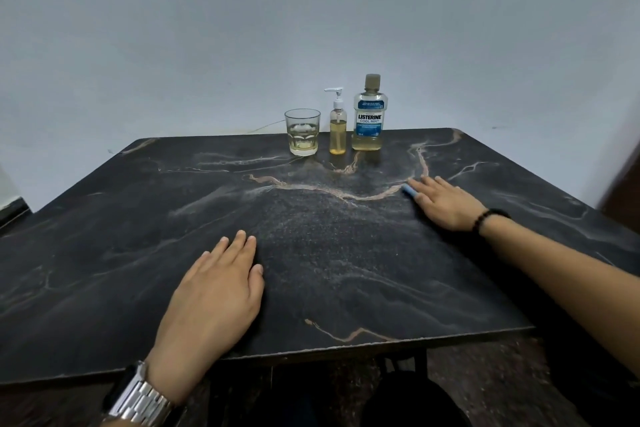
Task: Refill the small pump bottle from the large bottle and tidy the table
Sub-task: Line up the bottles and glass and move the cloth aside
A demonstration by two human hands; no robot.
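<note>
Three things stand in a row at the far edge of the dark marble table [311,253]. The large Listerine bottle [369,114], capped, holds yellowish liquid low in its base. Just left of it is the small pump bottle [337,128], its white pump on and yellow liquid up to the shoulder. My left hand [214,295] lies flat, palm down, near the front edge and holds nothing. My right hand [446,201] lies flat further back on the right, well short of the bottles. A small light-blue thing [409,191] shows at its thumb side; I cannot tell what it is.
A clear glass tumbler [302,132] with a little yellowish liquid stands left of the pump bottle. A pale wall rises right behind the table. A metal watch is on my left wrist and a dark bead bracelet on my right wrist.
</note>
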